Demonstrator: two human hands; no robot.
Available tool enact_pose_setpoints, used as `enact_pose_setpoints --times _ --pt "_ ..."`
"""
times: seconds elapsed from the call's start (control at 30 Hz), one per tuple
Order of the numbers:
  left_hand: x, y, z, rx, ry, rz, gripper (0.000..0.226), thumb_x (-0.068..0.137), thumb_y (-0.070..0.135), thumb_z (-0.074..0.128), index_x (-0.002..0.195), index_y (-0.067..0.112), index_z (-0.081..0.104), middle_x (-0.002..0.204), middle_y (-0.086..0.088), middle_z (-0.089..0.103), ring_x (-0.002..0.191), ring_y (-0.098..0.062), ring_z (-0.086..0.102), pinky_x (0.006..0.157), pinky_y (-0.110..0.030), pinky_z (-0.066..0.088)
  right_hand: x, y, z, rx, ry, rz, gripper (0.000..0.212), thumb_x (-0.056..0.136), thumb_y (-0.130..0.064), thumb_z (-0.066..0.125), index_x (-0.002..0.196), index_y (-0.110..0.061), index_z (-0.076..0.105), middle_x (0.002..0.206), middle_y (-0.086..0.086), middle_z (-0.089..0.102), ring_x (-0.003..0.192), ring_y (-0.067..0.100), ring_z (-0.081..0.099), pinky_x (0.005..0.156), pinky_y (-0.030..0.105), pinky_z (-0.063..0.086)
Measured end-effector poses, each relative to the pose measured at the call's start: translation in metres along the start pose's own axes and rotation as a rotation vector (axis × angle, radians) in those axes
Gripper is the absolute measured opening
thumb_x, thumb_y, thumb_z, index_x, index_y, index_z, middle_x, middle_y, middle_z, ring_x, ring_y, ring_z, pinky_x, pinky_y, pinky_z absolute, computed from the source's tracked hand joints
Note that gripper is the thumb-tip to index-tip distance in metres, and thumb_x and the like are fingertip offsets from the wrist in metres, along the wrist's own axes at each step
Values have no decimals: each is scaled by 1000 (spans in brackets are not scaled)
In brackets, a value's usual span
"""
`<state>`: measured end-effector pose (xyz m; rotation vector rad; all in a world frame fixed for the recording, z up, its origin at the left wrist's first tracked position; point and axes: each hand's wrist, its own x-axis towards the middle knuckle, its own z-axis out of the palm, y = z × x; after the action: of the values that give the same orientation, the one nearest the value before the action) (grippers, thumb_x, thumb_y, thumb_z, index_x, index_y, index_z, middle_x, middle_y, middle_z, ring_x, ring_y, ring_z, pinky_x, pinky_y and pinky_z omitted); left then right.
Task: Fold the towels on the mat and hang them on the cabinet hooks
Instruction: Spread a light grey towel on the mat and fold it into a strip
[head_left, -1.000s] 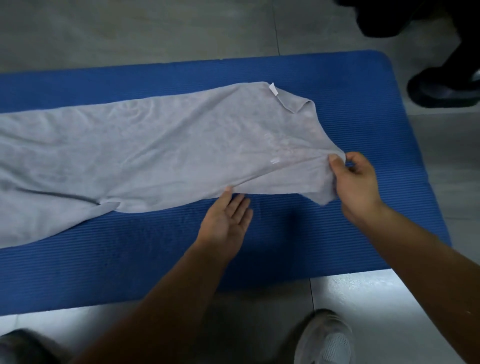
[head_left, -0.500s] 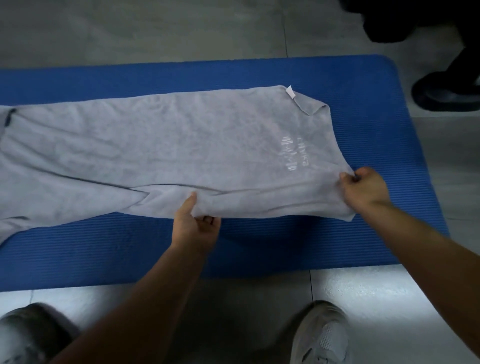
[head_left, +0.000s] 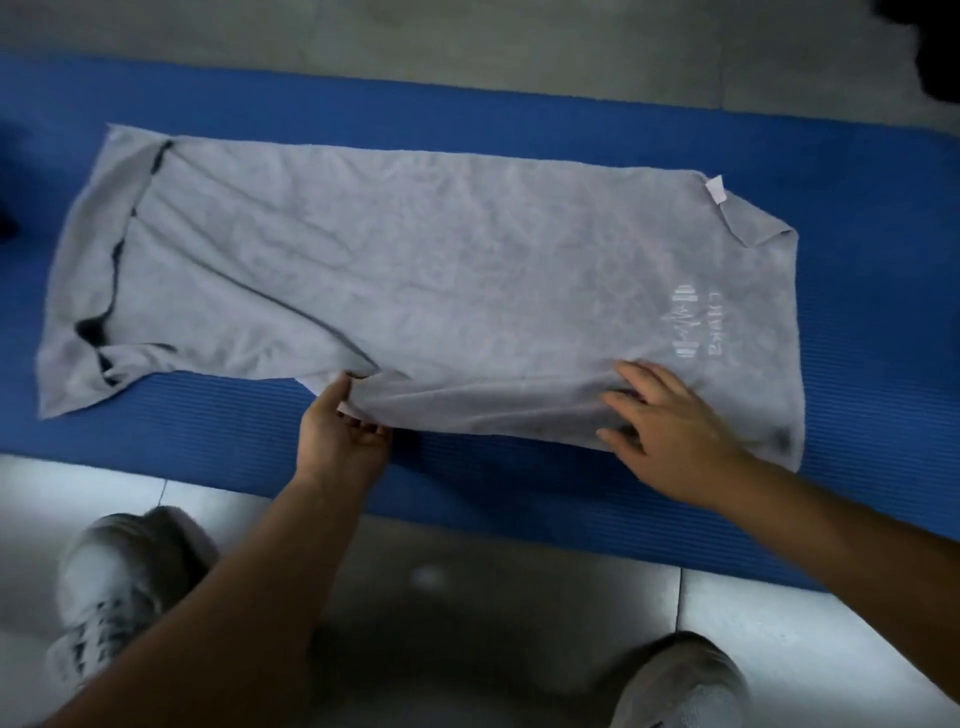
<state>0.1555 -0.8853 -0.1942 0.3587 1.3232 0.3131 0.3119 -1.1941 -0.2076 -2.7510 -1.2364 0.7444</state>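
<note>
Grey towel (head_left: 415, 270), laid lengthwise on blue mat (head_left: 519, 493); smoothing ahead of first fold.

Towel occupies the mat's middle, long edges parallel to the mat's long edges; the end toward the mat's left is rumpled and partly doubled over, and the far corner toward the mat's right is turned back beside a white label tab (head_left: 716, 188). Left hand (head_left: 340, 434), at the mat's near side, pinches the near hem, thumb on top and fingers curled beneath, lifting it slightly, probably to draw out slack. Right hand (head_left: 670, 415), nearer the mat's right end, lies flat with fingers straight and spread, gripping nothing; it likely anchors the cloth against sliding. Two pale shoes (head_left: 119, 587) stand on tile off the mat's near edge. Cabinet hooks not in view; no fold made yet.
</note>
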Motion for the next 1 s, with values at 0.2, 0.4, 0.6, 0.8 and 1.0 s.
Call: enact_pose_setpoints --times 0.2,0.4,0.6,0.8,1.0 --pt "16 50 -53 137 383 208 30 80 18 83 81 17 53 61 -3 56 52 -14 55 52 -25 50 37 -40 -46 -243 -66 -9 50 94 -57 32 107 -22 65 114 4 60 105 26 55 85 39 50" --pt "35 160 -54 668 474 357 27 83 23 72 67 9 56 58 -11 56 55 -26 53 59 -34 45 140 -159 -114 -95 -251 -376 40 100 -49 46 127 -22 58 128 1 60 113 23 58 88 33 46" --pt "39 303 -60 1525 143 310 25 90 32 72 92 7 71 86 -13 75 76 -27 70 71 -35 59 236 -311 -159 143 -257 -416 32 99 -44 51 118 -22 64 116 -2 66 100 18 62 93 39 52" --pt "87 358 -126 1413 250 504 19 86 40 70 87 22 62 93 -2 66 89 -25 61 71 -32 42 346 -406 -149 285 -139 -269 37 100 -37 54 132 -20 58 135 -1 59 116 17 58 92 27 45" --pt "129 347 -178 1445 289 481 42 85 64 63 84 24 53 84 2 59 81 -23 55 68 -34 40 452 -454 -123 198 17 -177 32 99 -36 53 122 -15 59 129 5 55 114 26 57 86 29 42"
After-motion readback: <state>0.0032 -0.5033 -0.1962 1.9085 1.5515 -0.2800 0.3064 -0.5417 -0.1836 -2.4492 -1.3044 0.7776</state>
